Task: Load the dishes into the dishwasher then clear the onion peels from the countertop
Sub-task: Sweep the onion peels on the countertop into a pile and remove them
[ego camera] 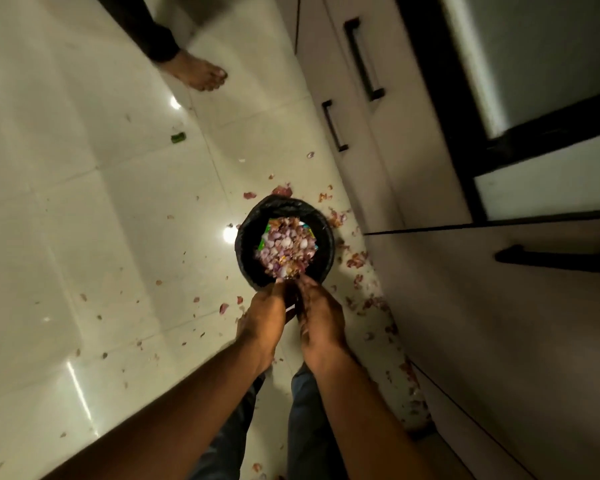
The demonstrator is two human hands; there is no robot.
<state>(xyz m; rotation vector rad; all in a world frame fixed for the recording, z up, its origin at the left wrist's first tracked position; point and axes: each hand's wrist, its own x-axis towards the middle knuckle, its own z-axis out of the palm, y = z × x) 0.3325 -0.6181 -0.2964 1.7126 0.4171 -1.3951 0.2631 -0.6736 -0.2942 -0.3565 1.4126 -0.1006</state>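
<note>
We hold our left hand (267, 315) and right hand (321, 318) together above the black bin (326, 237), fingers pressed together, pointing at onion peels (286, 245) heaped inside; more peels litter the floor (84, 202).

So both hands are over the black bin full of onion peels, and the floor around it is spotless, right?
Not quite. The head view shows both hands, left hand and right hand, over the black bin of onion peels, but scattered peels litter the floor around it.
</note>
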